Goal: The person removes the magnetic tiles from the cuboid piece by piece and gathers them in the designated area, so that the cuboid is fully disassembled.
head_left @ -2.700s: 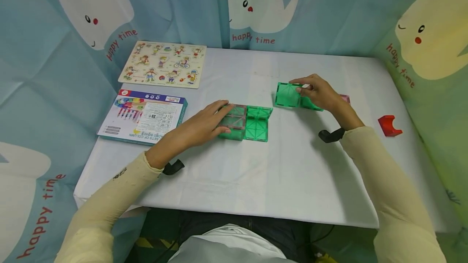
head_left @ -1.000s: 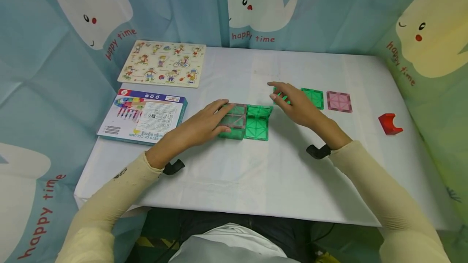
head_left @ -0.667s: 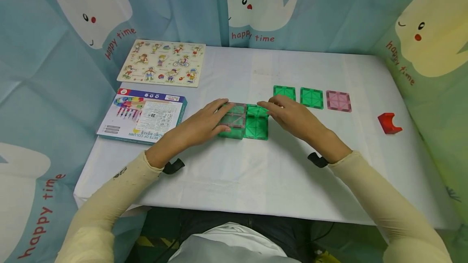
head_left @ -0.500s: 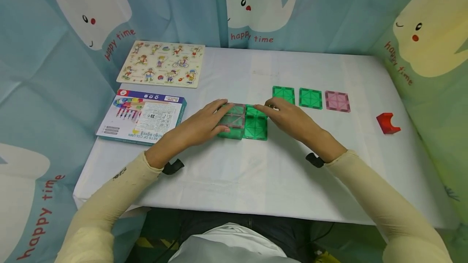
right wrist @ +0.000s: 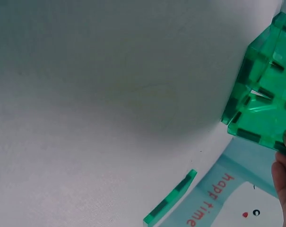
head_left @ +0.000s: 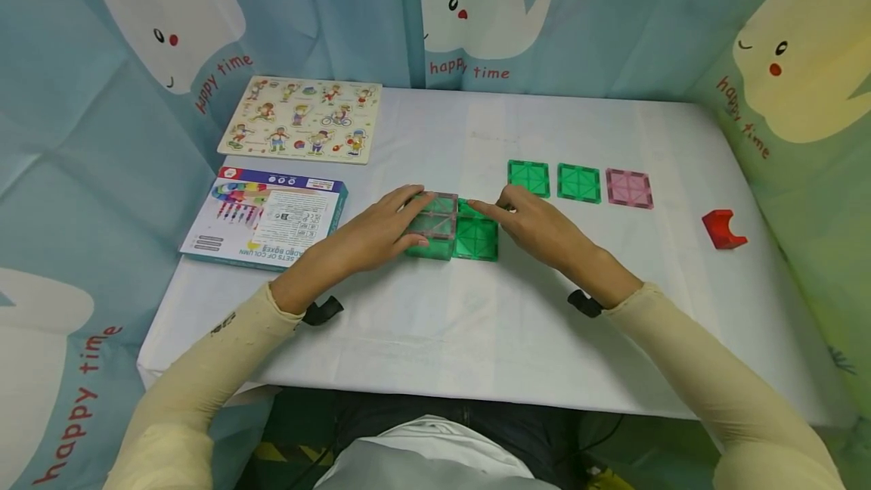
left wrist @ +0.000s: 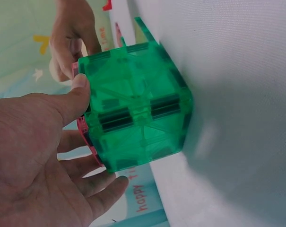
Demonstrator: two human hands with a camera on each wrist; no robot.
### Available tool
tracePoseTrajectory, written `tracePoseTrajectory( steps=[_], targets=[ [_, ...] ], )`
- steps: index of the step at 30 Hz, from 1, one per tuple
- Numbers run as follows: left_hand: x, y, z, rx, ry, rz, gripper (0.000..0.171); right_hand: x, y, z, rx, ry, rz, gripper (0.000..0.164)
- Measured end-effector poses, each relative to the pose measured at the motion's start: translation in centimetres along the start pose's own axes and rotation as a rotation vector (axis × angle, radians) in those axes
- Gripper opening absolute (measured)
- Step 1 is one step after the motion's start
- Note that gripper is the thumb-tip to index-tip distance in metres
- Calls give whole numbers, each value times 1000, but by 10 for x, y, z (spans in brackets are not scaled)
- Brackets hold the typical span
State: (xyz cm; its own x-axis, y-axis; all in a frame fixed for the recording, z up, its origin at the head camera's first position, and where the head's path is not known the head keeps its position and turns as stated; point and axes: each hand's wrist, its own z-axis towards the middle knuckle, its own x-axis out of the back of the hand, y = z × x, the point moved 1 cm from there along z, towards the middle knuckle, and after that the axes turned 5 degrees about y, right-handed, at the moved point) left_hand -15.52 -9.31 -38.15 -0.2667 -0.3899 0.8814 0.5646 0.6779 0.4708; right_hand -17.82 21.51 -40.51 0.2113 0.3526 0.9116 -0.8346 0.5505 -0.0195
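My left hand holds a cube of see-through magnetic tiles, green on its sides with a pink top. The thumb lies at the top edge on the near side and the fingers reach the far side. To the cube's right a green magnetic tile lies flat. Behind that one another green tile stands up, and my right hand pinches its edge between thumb and fingers. The right fingers partly hide it in the head view.
Two loose green tiles and a pink tile lie in a row at the back right. Farther right is a red notched block. A boxed toy set and a picture puzzle board lie at the left.
My right hand has let go of a green tile at the back right, now flat in the row, and moved left to the standing tile. The left hand has stayed on the cube.
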Motion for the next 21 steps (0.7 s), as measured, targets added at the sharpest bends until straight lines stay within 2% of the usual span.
tracePoseTrajectory(
  steps=[4,7,13,17,21],
  targets=[
    [1,1,0,-7,6,1,74,6,0,-2,-30,7,2,69],
    [0,1,0,-8,7,4,74,13,5,-5,-91,54,49,67],
    [-1,0,0,-4,9,7,74,35,26,-12,-312,154,249,50],
    [-1,0,0,-3,10,7,74,50,42,-18,-474,131,325,41],
    [-1,0,0,-5,13,1,74,57,57,-28,-602,35,409,35]
  ],
)
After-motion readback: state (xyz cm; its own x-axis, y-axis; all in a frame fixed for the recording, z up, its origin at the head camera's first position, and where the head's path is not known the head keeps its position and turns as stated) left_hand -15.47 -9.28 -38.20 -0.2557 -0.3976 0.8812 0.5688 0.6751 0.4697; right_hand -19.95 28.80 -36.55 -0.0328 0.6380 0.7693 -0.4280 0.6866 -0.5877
